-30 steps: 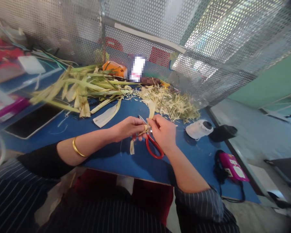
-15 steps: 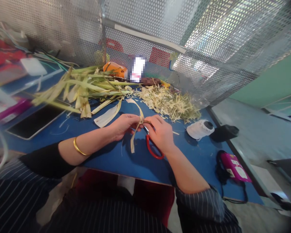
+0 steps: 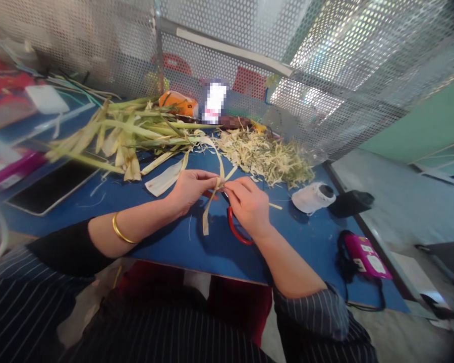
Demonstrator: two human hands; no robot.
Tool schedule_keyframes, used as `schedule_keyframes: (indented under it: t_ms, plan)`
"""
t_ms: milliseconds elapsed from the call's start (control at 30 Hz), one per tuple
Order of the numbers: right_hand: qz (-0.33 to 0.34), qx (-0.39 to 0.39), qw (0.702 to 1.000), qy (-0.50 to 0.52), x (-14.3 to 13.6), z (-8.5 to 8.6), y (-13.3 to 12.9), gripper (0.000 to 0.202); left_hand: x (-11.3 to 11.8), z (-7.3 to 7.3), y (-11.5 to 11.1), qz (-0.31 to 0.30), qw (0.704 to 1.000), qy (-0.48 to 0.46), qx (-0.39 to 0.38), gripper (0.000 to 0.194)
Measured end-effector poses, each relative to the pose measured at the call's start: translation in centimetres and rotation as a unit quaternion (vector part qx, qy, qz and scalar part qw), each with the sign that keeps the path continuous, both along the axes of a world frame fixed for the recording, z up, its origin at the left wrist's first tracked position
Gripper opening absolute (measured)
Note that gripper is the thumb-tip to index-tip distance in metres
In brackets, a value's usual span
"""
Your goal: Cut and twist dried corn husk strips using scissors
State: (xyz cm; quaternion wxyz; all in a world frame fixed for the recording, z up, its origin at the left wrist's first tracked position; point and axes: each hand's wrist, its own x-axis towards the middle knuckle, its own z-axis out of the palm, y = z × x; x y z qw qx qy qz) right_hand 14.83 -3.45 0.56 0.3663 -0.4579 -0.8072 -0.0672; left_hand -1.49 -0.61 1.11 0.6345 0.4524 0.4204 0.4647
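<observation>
My left hand [image 3: 192, 189] is closed, thumb and fingertips pinching a pale husk strip [image 3: 206, 220] where its pieces cross in a small knot. One end of the strip hangs down toward me; another curves up and away. From the other side, my right hand [image 3: 250, 204] pinches the same crossing, its fingertips nearly touching the left ones. Beneath the right hand lies a pair of scissors [image 3: 235, 228] with red handles, partly hidden by the fingers. A wide flat piece of husk [image 3: 162, 180] rests on the table beyond my left hand.
Long leafy stalks [image 3: 136, 131] are heaped at back left, shredded husk [image 3: 267, 154] at back right. A white thread spool [image 3: 312, 197], a black spool [image 3: 351, 203] and a purple box [image 3: 366, 256] sit at right. A dark tablet [image 3: 56, 186] lies left. Perforated metal panels [image 3: 219, 45] stand behind.
Another strip end now sticks up to the right of the knot, and the upper end reaches farther up. My hands stay together at the crossing. The view has shifted slightly.
</observation>
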Motion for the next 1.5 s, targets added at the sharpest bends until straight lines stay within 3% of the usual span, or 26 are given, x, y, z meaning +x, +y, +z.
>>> schedule_keyframes:
  t_ms: [167,333,633,800,933,1067,1333,1500]
  plan:
    - [0.039,-0.137,0.975,0.172,-0.4,0.3,0.3,0.013,0.0,0.0,0.0,-0.001,1.0,0.002,0.011,0.014]
    - [0.044,-0.243,0.941,0.231,-0.4,0.9,0.3,0.017,-0.1,-0.3,0.1,-0.011,0.999,0.017,0.035,0.013]
    - [0.012,-0.29,0.918,0.27,-0.1,1.0,0.3,0.016,-0.1,-0.6,0.1,-0.076,0.996,-0.025,0.03,0.015]
    - [-0.026,-0.225,0.937,0.266,-0.1,1.3,0.2,0.013,-0.1,-0.3,0.0,-0.122,0.99,-0.073,0.019,0.022]
    - [-0.055,-0.165,0.959,0.222,-0.3,1.2,0.0,0.015,0.4,-0.6,-0.4,-0.072,0.994,-0.033,0.069,0.037]
    - [-0.072,-0.173,0.958,0.216,-0.6,1.0,-0.3,0.018,0.7,-0.9,-0.8,-0.015,0.997,-0.005,0.076,0.041]
    - [-0.094,-0.23,0.936,0.249,-0.6,1.1,-0.2,0.021,0.9,-1.3,-0.6,0.008,0.999,-0.02,0.03,0.032]
    - [-0.074,-0.255,0.927,0.266,-0.5,0.9,-0.2,0.022,0.9,-1.1,-0.7,0.006,0.999,-0.042,-0.003,0.031]
